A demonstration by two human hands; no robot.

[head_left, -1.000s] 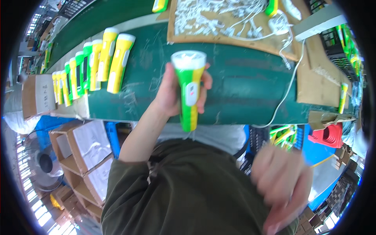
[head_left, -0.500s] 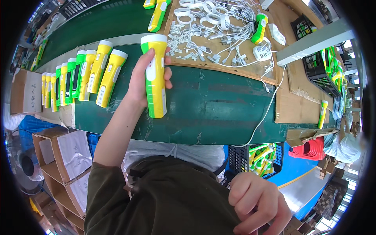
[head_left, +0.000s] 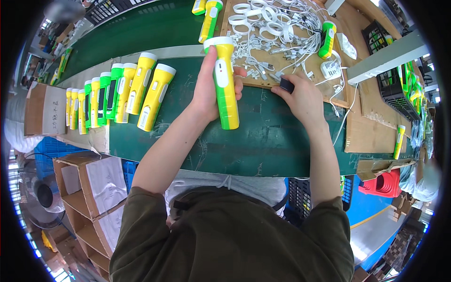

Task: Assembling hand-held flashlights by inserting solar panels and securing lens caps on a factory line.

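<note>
Holding hand, head view: your left hand (head_left: 206, 89) is closed around the body of a yellow-green flashlight (head_left: 228, 96), with the thumb on its left side and fingertips visible at its right.
Flashlight position: it is over the green table (head_left: 263, 145), in front of you; the white head points away from you, and a white panel faces upward.
Right hand: your right hand (head_left: 300, 94) pinches a small dark piece (head_left: 287, 84) near the edge of the wooden board (head_left: 260, 83); the hand partly covers this piece, so I cannot say surely what it is.
Wooden board: it carries white cables (head_left: 300, 36), white rings (head_left: 269, 15) and a green-yellow flashlight (head_left: 327, 40).
Left row: more flashlights (head_left: 103, 96) are arranged side by side, near a cardboard box (head_left: 44, 110).
</note>
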